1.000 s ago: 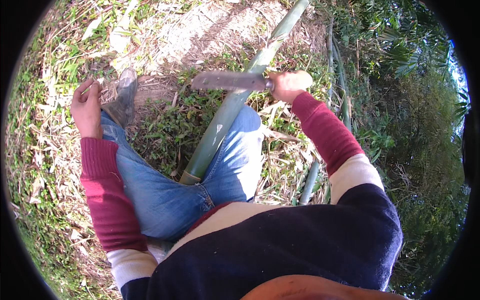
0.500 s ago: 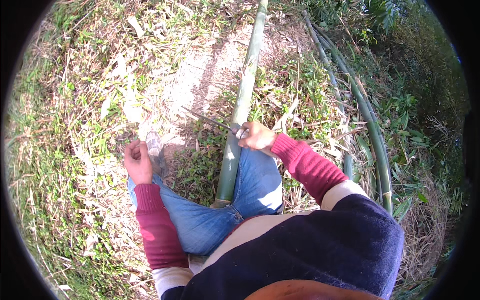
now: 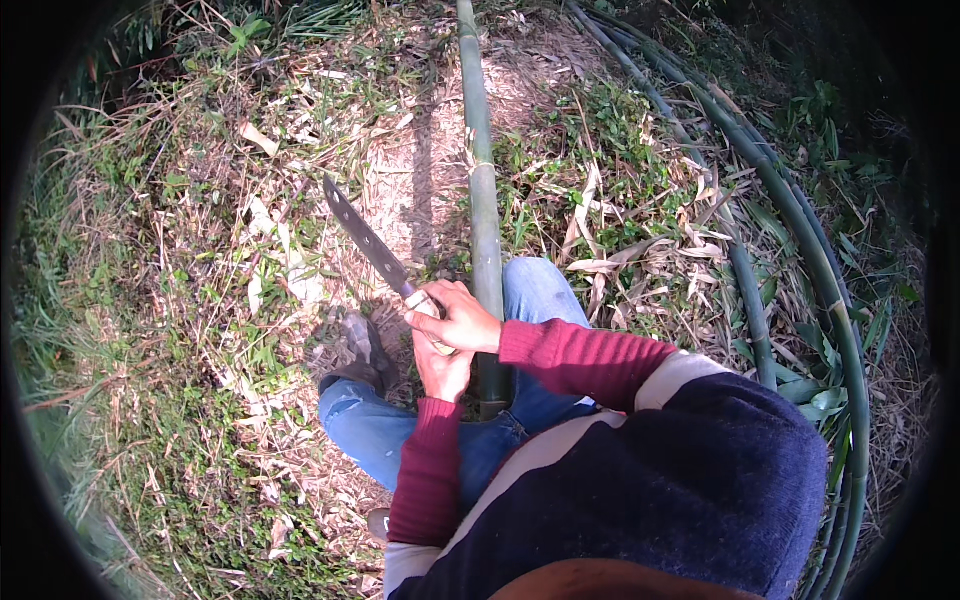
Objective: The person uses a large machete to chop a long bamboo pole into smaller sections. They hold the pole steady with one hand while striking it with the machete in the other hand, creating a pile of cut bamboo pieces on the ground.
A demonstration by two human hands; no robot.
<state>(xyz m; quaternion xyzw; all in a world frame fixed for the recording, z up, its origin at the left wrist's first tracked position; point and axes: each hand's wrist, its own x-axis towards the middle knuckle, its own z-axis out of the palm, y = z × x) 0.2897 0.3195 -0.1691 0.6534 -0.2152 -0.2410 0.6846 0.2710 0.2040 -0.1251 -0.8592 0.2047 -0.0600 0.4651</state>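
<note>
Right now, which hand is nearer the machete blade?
Right. The right hand grips the handle just below the machete blade; the left hand sits beneath it, farther back.

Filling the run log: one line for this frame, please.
right hand: grip shut on machete handle | left hand: under right, at handle, grip unclear | blade: up-left over litter | bamboo pole: between legs | more poles: right
</note>
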